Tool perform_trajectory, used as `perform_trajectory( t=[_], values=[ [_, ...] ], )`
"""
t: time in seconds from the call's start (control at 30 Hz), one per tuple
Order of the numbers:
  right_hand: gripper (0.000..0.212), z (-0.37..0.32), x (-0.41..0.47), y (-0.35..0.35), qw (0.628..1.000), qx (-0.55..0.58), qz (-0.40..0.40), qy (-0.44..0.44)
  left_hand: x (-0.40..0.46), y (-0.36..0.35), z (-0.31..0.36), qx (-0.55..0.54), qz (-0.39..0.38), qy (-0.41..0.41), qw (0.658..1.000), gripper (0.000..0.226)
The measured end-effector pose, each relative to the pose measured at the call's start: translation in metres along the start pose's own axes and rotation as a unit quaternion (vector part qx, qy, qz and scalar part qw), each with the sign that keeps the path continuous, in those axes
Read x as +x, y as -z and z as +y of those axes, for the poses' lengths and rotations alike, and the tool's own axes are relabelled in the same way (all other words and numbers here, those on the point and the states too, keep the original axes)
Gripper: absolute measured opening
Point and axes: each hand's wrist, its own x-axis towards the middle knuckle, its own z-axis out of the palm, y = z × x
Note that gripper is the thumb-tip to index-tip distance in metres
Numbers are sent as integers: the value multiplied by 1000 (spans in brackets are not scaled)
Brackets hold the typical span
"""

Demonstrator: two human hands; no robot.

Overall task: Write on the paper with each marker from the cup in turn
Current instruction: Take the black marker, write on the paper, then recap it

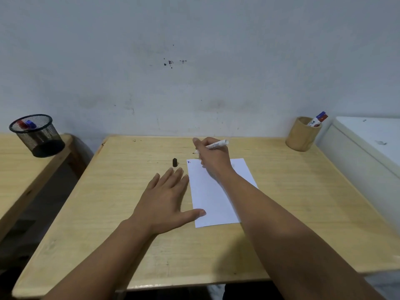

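My right hand grips the marker at frame center, barrel running right, tip just above the paper's top-left corner. Left hand lies flat and empty, thumb pinning the sheet.

Left hand flat, palm down, fingers spread, thumb out. Right hand curled in writing grip, forearm extended.

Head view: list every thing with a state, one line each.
Marker: uncapped, held in the right hand.
Black cap: off, upright on the table.
Paper: flat, small blue mark at top left.
Left hand: open, thumb on paper.
Wooden cup: upright, markers inside.
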Motion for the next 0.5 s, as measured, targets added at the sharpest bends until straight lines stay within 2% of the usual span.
perform_trajectory(
  t=[0.07, 0.5],
  values=[
    [40, 7, 2, -5, 1000, -4, 17, 17, 0, -1, -1, 16, -17, 12, 1000, 118],
    [38, 25, 5, -6, 998, -47, 24, 20, 2, -2, -2, 17, -33, 26, 999, 125]
  ],
)
